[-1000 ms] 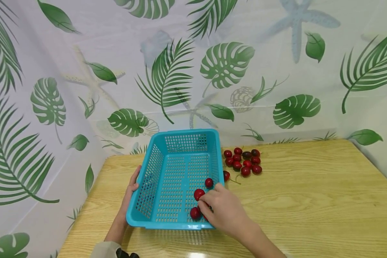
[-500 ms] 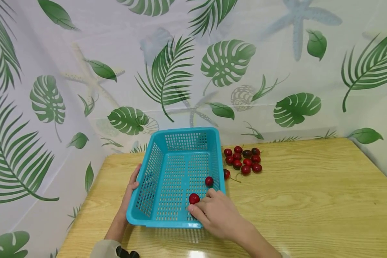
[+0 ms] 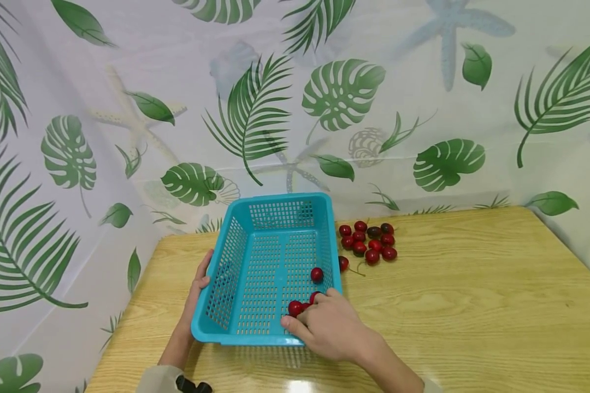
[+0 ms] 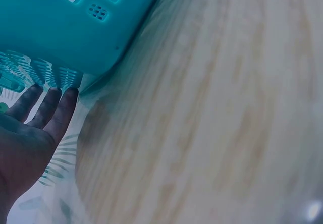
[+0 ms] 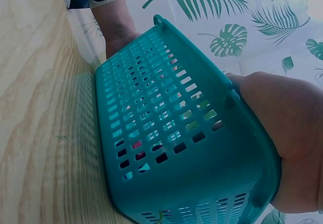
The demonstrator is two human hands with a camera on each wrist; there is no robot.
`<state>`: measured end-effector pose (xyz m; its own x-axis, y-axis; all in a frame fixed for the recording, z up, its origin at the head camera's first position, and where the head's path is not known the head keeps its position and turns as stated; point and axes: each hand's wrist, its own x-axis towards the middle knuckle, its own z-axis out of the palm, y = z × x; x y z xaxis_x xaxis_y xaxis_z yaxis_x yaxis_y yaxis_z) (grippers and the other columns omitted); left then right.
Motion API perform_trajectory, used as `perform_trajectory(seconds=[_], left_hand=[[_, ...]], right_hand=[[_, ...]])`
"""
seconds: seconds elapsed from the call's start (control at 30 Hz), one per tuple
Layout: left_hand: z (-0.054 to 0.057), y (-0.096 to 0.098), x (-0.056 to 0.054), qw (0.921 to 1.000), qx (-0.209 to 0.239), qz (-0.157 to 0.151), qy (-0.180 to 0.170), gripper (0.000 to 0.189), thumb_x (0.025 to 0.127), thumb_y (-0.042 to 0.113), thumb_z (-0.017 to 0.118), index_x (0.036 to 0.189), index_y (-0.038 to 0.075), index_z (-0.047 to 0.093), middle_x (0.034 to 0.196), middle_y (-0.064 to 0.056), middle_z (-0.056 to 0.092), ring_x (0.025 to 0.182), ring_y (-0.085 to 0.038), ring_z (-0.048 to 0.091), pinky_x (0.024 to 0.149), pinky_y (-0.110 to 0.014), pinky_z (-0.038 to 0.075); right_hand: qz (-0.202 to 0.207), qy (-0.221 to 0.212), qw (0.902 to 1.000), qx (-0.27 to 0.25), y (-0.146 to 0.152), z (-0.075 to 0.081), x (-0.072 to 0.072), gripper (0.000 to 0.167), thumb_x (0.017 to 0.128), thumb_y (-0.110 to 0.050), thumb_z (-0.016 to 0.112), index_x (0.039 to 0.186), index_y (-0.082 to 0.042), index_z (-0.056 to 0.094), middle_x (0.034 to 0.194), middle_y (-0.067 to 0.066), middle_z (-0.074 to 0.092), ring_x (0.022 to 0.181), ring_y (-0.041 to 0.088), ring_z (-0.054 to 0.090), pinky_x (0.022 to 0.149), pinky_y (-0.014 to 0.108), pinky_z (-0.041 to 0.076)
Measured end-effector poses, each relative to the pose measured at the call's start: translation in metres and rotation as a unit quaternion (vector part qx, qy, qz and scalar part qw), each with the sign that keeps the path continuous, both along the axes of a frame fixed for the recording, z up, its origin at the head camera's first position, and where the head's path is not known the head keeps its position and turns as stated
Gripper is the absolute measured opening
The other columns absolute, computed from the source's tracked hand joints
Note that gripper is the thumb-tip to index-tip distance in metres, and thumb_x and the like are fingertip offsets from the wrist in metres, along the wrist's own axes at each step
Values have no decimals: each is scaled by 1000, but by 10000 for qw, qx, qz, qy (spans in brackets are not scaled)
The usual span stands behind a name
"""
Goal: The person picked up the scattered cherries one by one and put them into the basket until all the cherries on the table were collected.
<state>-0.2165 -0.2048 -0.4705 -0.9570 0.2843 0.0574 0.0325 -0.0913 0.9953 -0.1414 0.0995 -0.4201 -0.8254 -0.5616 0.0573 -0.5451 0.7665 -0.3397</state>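
Note:
A blue plastic basket (image 3: pixel 281 273) with slotted walls stands on the table. My left hand (image 3: pixel 196 295) rests along the basket's left side, thumb at the rim; in the left wrist view its extended fingers (image 4: pixel 61 114) touch the wall. My right hand (image 3: pixel 336 327) reaches over the basket's near right corner, thumb spread among red cherries (image 3: pixel 295 308). Its other fingertips are partly hidden, and I cannot tell whether they grip a cherry. One more cherry (image 3: pixel 317 274) lies by the basket's right wall. The right wrist view shows the right hand (image 5: pixel 282 118) over the rim.
Several dark red cherries (image 3: pixel 369 243) lie in a cluster on the wood-grain table (image 3: pixel 472 295), right of the basket. A stemmed cherry (image 3: pixel 343 263) sits close to its right wall. A leaf-patterned cloth (image 3: pixel 398 82) hangs behind the table.
My right hand has shifted a little toward the basket's near side. The cherries under it have changed places, several now showing between thumb and index finger. The left hand and basket stay put.

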Motion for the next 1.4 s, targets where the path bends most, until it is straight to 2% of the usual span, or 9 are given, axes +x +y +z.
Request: perform_trajectory(seconds=[0.23,0.5,0.77,0.87,1.0,1.07,1.13,1.23,1.4], left_hand=[[-1,-1,1,10000,40,26,12,64,100,23,19,161,27,2,166,-9,1,147,-40,13,98,-30,41],[-2,-4,0,10000,9,51,-3,64,100,23,19,161,26,2,166,-9,1,147,-40,13,97,-29,42],[-2,-4,0,9999,-65,79,44,64,99,23,18,161,26,2,167,-8,1,148,-40,13,100,-32,38],[-3,-3,-1,9998,-127,120,38,65,99,24,19,161,26,2,167,-8,2,148,-39,13,102,-37,35],[-2,-1,-3,9998,-162,145,-10,65,99,25,19,161,25,2,167,-7,2,149,-37,11,107,-43,29],[-2,0,-4,9998,-143,135,-25,65,99,25,19,161,24,2,167,-7,2,149,-37,11,107,-45,27],[-1,0,-5,9999,-95,108,-34,64,99,24,18,161,25,2,167,-7,1,149,-37,10,107,-44,27],[0,0,-5,9999,-15,84,-61,65,98,23,19,161,26,2,167,-8,0,149,-38,10,105,-40,30],[0,0,-3,9999,31,103,-98,65,98,23,19,161,25,1,167,-8,0,149,-38,11,102,-34,35]], right_hand=[[-72,191,9989,420,-3,1,-1,71,103,-58,24,109,-11,77,96,0,75,80,17,50,73,32,30],[-32,185,9987,480,-4,1,-1,70,104,-57,23,112,-12,76,111,-3,73,87,17,54,74,31,30],[-148,269,9946,-990,-2,-5,-5,42,103,-38,45,112,-10,74,114,2,71,106,23,62,88,39,45],[-362,67,9747,-2203,3,-4,-9,27,100,-24,55,113,-8,71,119,4,65,109,23,60,91,42,49],[-995,266,9215,-3744,16,-1,-18,18,94,-6,60,110,-7,68,115,3,60,99,17,58,83,34,52],[-1368,709,9016,-4042,26,-3,-26,17,91,0,61,106,-4,68,109,5,61,91,15,57,76,29,52],[-1788,1185,8928,-3960,39,-7,-35,16,88,4,63,102,-1,67,102,9,61,85,17,58,71,29,52],[-2439,1548,8961,-3370,59,-17,-48,11,86,5,64,96,2,66,92,12,60,77,22,58,66,33,51],[-3020,1065,9181,-2335,82,-30,-59,6,87,0,61,91,2,65,84,12,62,74,26,58,63,40,49]])
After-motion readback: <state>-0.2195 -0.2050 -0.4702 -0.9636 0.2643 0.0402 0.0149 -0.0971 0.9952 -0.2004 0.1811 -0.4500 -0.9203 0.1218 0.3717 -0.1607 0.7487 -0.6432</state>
